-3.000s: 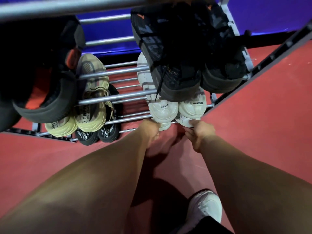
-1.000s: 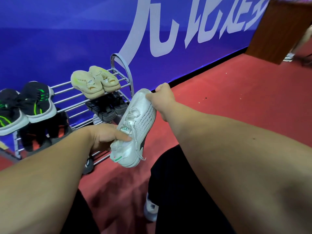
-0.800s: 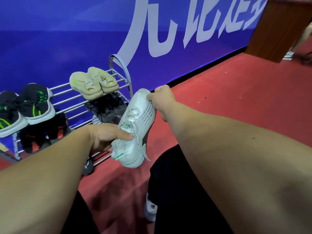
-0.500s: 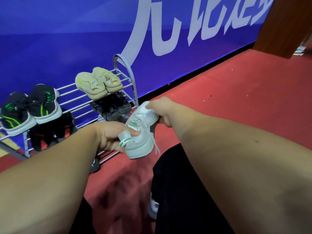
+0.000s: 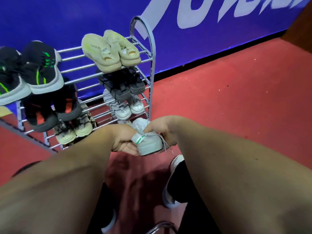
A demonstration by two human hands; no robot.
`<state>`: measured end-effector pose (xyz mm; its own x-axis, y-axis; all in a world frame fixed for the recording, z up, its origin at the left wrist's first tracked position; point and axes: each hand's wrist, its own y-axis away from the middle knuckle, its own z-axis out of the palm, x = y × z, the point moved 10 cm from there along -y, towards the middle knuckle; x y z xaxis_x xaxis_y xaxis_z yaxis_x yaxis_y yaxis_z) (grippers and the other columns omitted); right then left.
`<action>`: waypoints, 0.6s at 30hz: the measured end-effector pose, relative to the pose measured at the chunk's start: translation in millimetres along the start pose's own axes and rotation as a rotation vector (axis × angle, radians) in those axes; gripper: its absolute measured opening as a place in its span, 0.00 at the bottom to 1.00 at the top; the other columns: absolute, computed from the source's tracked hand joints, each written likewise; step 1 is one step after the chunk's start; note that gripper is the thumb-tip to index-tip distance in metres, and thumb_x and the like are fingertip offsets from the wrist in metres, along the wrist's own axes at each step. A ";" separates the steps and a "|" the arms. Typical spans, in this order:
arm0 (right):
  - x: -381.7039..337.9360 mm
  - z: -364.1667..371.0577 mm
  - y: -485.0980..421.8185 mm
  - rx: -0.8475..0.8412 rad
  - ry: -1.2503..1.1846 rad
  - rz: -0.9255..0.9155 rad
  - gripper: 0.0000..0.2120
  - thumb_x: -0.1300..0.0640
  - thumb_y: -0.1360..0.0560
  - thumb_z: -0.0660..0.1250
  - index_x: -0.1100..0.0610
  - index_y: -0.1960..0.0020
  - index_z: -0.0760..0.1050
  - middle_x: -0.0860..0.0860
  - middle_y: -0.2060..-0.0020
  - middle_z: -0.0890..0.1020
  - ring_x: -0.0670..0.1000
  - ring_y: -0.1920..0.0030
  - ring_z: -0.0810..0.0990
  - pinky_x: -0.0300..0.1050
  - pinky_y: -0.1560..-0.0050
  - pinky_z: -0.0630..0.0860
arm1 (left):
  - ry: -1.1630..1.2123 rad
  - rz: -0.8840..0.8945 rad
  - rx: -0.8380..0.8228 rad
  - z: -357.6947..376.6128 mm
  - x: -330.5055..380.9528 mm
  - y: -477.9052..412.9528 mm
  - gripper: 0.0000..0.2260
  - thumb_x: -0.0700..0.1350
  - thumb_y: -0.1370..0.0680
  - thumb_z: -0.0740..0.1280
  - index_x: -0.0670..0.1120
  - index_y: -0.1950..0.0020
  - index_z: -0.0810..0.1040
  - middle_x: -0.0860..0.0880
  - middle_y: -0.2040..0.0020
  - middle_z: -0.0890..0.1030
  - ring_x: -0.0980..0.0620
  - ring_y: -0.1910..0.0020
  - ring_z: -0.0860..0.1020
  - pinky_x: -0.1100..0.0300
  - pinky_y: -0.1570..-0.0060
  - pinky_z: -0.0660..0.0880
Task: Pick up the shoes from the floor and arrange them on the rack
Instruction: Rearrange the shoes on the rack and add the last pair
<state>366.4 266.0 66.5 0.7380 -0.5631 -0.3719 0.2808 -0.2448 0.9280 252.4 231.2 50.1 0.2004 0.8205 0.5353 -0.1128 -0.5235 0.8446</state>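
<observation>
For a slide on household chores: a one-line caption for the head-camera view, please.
Left hand and right hand hold a white sneaker low before a metal shoe rack lined with pairs.

White sneaker (image 5: 148,142) lowered from mid-rack height to the bottom corner of the rack (image 5: 150,53).

A second ago I had it held up with its side facing me, toe high in my right hand (image 5: 163,130) and heel in my left hand (image 5: 121,141), level with the middle shelves. It has since swung round heel-first toward me and dropped low, just in front of the bottom tier by the right end post. My hands have closed in on each other, the left cupping under the heel, the right gripping the top by the laces. Three seconds ago neither hand held it; both were down at the foot of the rack. My view has tipped downward too.
</observation>
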 end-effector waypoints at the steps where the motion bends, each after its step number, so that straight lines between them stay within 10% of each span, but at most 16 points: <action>1: 2.3 -1.6 -13.4 -0.009 0.026 0.024 0.11 0.53 0.20 0.63 0.59 0.48 0.80 0.54 0.56 0.84 0.54 0.60 0.83 0.50 0.58 0.83 | 0.017 -0.002 0.014 -3.0 -2.5 -14.4 0.07 0.40 0.19 0.66 0.38 0.46 0.80 0.43 0.65 0.85 0.50 0.71 0.84 0.53 0.62 0.84; 7: 24.9 -28.7 -105.6 0.080 -0.023 0.052 0.10 0.52 0.20 0.64 0.54 0.42 0.78 0.50 0.61 0.83 0.50 0.65 0.82 0.46 0.65 0.84 | 0.150 0.017 0.016 -5.6 -18.9 -101.0 0.09 0.42 0.21 0.69 0.44 0.41 0.81 0.47 0.61 0.85 0.53 0.68 0.83 0.45 0.39 0.79; 11: 17.9 -60.7 -150.7 0.192 -0.082 0.012 0.06 0.55 0.18 0.64 0.55 0.53 0.76 0.51 0.65 0.81 0.50 0.69 0.78 0.41 0.73 0.76 | 0.266 -0.009 0.056 -24.2 -27.0 -156.0 0.15 0.53 0.20 0.66 0.48 0.36 0.80 0.46 0.42 0.84 0.43 0.45 0.83 0.49 0.44 0.81; 18: -11.5 -104.9 -228.7 0.281 -0.252 -0.130 0.13 0.57 0.20 0.69 0.52 0.36 0.75 0.53 0.57 0.83 0.51 0.69 0.80 0.40 0.77 0.76 | 0.249 -0.097 0.297 -98.4 -48.6 -226.1 0.12 0.53 0.18 0.64 0.47 0.40 0.77 0.46 0.47 0.81 0.47 0.49 0.81 0.49 0.43 0.79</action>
<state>358.0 411.2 -139.1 0.5237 -0.6807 -0.5122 0.1575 -0.5136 0.8435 172.4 332.2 -165.7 -0.0496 0.8810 0.4704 0.1889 -0.4542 0.8706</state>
